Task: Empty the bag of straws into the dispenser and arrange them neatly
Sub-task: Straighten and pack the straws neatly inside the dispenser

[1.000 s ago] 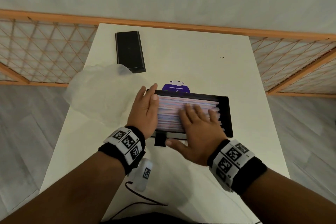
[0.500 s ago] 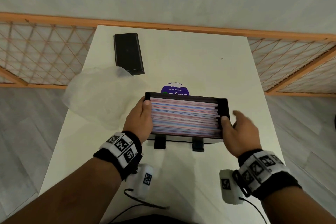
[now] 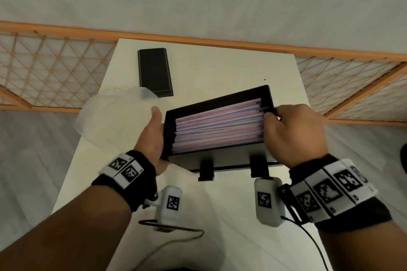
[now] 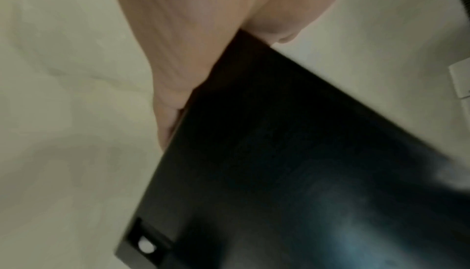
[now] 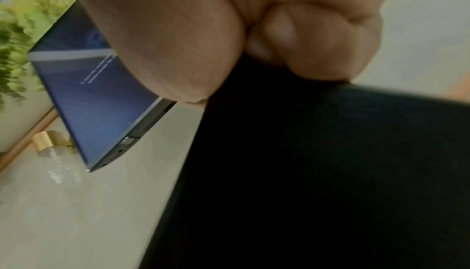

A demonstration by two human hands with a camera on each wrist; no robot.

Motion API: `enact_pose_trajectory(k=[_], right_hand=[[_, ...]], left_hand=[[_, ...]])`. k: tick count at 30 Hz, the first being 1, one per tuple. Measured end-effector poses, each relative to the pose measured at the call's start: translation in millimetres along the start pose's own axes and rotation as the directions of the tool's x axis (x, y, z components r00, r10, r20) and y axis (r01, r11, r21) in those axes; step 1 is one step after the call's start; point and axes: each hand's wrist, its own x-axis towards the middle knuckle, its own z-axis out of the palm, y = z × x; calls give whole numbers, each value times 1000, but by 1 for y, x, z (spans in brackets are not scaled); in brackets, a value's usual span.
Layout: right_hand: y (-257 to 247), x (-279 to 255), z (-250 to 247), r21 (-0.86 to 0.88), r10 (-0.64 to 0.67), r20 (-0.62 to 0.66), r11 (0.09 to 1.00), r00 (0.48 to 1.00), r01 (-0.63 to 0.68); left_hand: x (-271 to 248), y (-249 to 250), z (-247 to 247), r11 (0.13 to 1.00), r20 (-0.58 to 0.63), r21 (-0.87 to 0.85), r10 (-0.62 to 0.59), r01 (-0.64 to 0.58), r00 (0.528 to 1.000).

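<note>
The black straw dispenser (image 3: 224, 160) is lifted off the white table and tilted, its right end higher. Pink, white and blue straws (image 3: 218, 131) lie packed lengthwise inside it. My left hand (image 3: 152, 136) grips its left end, thumb up along the side. My right hand (image 3: 290, 134) grips the right end, fingers curled over the rim. The left wrist view shows my palm (image 4: 193, 38) against the dark dispenser wall (image 4: 292, 162). In the right wrist view curled fingers (image 5: 292, 38) sit on the black box (image 5: 318, 172). The empty clear plastic bag (image 3: 110, 116) lies at the table's left edge.
A black lid (image 3: 154, 72) lies flat at the back left of the table (image 3: 220, 66). An orange-framed lattice fence (image 3: 55, 72) runs behind and beside the table. The right wrist view shows a laptop (image 5: 96, 96) and a plant (image 5: 15, 42).
My right hand left the top of the straws and took the dispenser's right end. Both hands then lifted the dispenser off the table and tilted it, covering the purple disc behind it.
</note>
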Motion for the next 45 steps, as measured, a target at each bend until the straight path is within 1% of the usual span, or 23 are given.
enact_pose_trajectory(k=[3, 5, 8, 13, 19, 20, 21, 22, 23, 24, 25, 26, 27, 28, 29, 30, 31, 33, 35, 38, 40, 43, 45], right_hand=[[17, 2, 5, 77, 122, 68, 989, 990, -127], [31, -3, 16, 139, 197, 97, 968, 976, -209], [50, -16, 40, 155, 256, 168, 947, 952, -282], [76, -32, 71, 246, 352, 244, 879, 903, -409], [79, -36, 69, 264, 382, 340, 838, 859, -478], [77, -34, 64, 245, 370, 310, 859, 876, -449], [73, -32, 57, 213, 343, 249, 893, 906, -397], [65, -29, 49, 206, 303, 174, 919, 937, -336], [57, -24, 44, 231, 262, 119, 931, 958, -284], [47, -19, 42, 262, 231, 113, 931, 966, -253], [38, -14, 45, 304, 222, 164, 915, 961, -264], [29, -8, 50, 368, 232, 255, 874, 939, -316], [21, -3, 57, 452, 249, 370, 793, 895, -408], [14, 0, 66, 520, 259, 484, 684, 836, -512], [8, 3, 74, 552, 267, 579, 567, 770, -612], [4, 5, 80, 547, 276, 647, 480, 710, -685], [2, 5, 84, 519, 286, 692, 440, 663, -732], [1, 4, 86, 464, 289, 752, 404, 592, -788], [3, 6, 87, 447, 300, 775, 361, 556, -818], [4, 9, 89, 486, 332, 754, 300, 567, -821], [4, 9, 89, 483, 325, 766, 279, 554, -830], [7, 7, 87, 429, 313, 800, 299, 512, -853], [9, 8, 85, 418, 307, 806, 311, 506, -854]], left_hand=[[1, -3, -4, 999, 4, 29, 22, -23, 1000], [-1, -6, -1, 995, -52, 89, 59, -54, 997], [-6, -12, 6, 973, -155, 211, 124, -90, 980], [-7, -20, 8, 917, -114, 373, 198, -143, 974], [-6, -28, 1, 866, -135, 486, 207, -118, 969], [-8, -25, 3, 830, -162, 541, 259, -134, 952], [-11, -21, 5, 763, -201, 626, 356, -160, 913], [-15, -14, 9, 667, -224, 718, 489, -196, 843], [-19, -5, 13, 560, -196, 785, 630, -264, 752], [-22, 3, 18, 471, -130, 812, 722, -345, 679], [-23, 9, 23, 431, -68, 802, 754, -414, 653], [-20, 13, 27, 460, -26, 757, 730, -464, 682], [-18, 15, 33, 554, -8, 680, 661, -480, 750], [-15, 15, 38, 665, -12, 598, 566, -448, 824], [-13, 15, 41, 758, -20, 518, 475, -397, 880], [-12, 14, 44, 822, -31, 453, 401, -345, 915], [-10, 12, 45, 860, -48, 414, 346, -297, 937], [-8, 8, 43, 892, -78, 393, 274, -223, 958], [-6, 6, 41, 906, -87, 386, 225, -175, 970], [-7, 7, 45, 917, -73, 374, 177, -137, 982], [-7, 7, 48, 921, -56, 373, 142, -111, 988], [-7, 6, 50, 916, -43, 399, 71, -48, 997], [-6, 4, 50, 893, -32, 449, 39, -21, 999]])
